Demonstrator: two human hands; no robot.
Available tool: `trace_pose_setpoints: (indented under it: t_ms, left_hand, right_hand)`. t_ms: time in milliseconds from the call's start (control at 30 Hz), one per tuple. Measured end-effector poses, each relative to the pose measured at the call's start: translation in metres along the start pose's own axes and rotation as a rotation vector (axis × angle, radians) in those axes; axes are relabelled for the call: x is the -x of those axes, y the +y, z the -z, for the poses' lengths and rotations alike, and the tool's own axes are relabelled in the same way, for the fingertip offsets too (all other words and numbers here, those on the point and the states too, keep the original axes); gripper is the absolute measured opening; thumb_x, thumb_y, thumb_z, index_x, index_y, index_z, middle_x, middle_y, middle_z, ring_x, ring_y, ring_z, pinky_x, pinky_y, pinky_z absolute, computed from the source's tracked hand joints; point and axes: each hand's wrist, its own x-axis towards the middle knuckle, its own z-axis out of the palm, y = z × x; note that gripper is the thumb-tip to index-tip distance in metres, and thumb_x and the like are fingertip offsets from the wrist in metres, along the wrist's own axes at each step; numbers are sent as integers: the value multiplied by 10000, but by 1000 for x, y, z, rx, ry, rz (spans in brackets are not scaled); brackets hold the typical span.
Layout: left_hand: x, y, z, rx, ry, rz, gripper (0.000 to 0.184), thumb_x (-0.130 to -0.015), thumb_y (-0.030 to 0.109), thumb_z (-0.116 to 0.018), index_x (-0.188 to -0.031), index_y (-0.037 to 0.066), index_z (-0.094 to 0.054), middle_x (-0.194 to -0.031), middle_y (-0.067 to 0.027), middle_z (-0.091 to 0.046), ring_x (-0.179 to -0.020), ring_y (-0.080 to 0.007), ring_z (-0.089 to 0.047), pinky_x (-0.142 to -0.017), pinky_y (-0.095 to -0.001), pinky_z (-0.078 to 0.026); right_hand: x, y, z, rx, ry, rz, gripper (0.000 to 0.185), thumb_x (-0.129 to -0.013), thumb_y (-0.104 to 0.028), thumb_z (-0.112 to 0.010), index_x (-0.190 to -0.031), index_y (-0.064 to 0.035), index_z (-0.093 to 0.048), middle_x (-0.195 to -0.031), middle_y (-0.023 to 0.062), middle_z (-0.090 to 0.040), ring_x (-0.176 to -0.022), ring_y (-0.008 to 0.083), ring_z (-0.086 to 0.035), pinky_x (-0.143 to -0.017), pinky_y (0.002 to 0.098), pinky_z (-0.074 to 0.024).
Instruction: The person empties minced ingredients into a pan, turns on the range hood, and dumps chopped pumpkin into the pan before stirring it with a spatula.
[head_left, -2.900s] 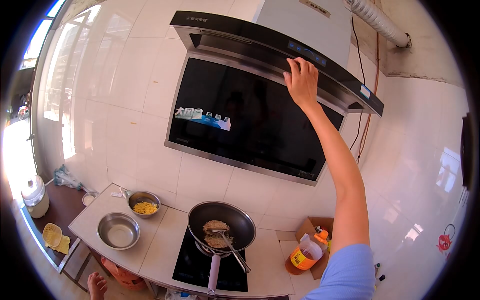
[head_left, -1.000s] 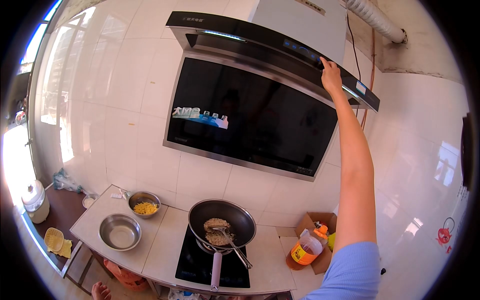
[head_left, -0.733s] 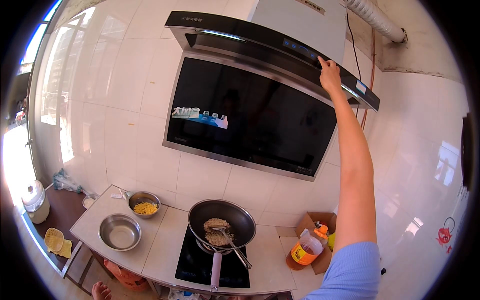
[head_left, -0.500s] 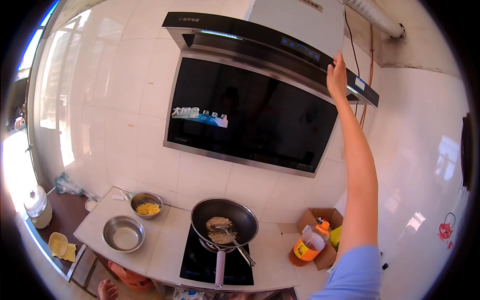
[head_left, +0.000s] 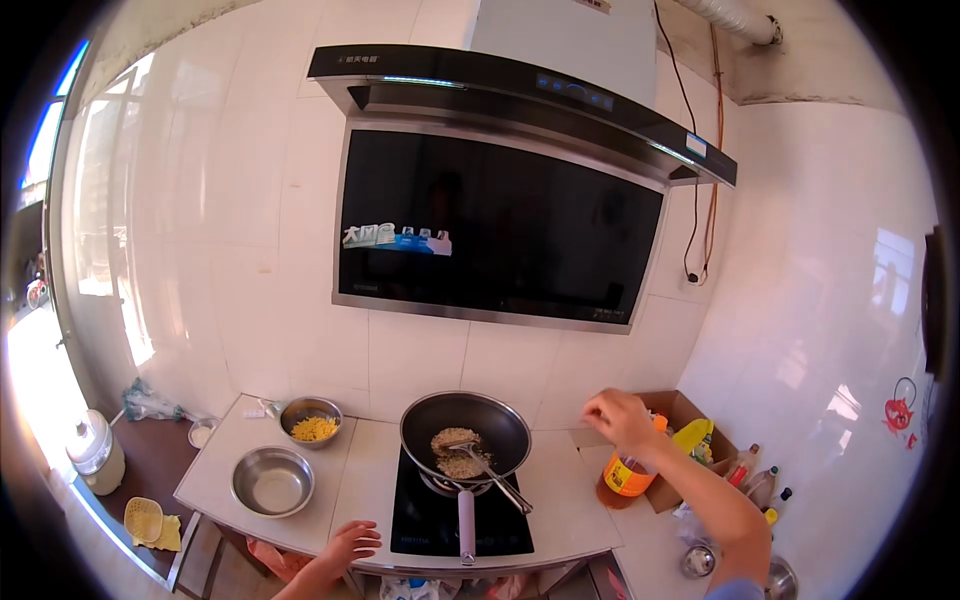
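My right hand (head_left: 617, 420) is in the air just above the orange-capped oil bottle (head_left: 627, 478), its fingers loosely curled with nothing visible in them. At the front edge of the counter my left hand (head_left: 352, 543) has its fingers apart and holds nothing. Between the hands, a dark wok (head_left: 512, 440) sits on the black induction cooker (head_left: 415, 530), its pale handle towards me. Ground food (head_left: 457, 466) lies in the wok, and a metal spatula (head_left: 507, 490) rests in it. Overhead, the range hood (head_left: 520, 95) has its light strips lit.
An empty metal bowl (head_left: 272, 482) and a bowl of yellow pieces (head_left: 315, 428) stand at the left. Behind the bottle is a cardboard box (head_left: 680, 408), with several bottles (head_left: 762, 488) to its right. A white appliance (head_left: 96, 455) stands far left.
My right hand has left the hood's control panel and come down near the oil bottle. The hood's lights have come on. My left hand has moved right and further into view.
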Motion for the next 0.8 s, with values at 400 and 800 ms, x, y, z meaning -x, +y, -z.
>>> trace_pose_setpoints:
  t_ms: [400,800]
  left_hand:
    - [23,5,-28,208,257,-332,291,-872,244,-474,-1108,75,-490,-889,-56,-575,-814,-201,-590,-652,-302,-479]
    - [177,-66,122,333,912,-419,522,-790,364,-536,-1244,119,-455,-1158,-95,-522,-1065,-271,-476,-868,-424,-375]
  right_hand:
    - [-271,161,125,531,616,-53,427,-810,-126,-524,-1227,-114,-429,-1200,157,-458,-1117,340,-432,-950,398,-361]
    - [-331,220,102,734,662,-71,690,-696,32,-501,-1340,-92,-287,-1307,182,-367,-1153,365,-375,-997,418,-294]
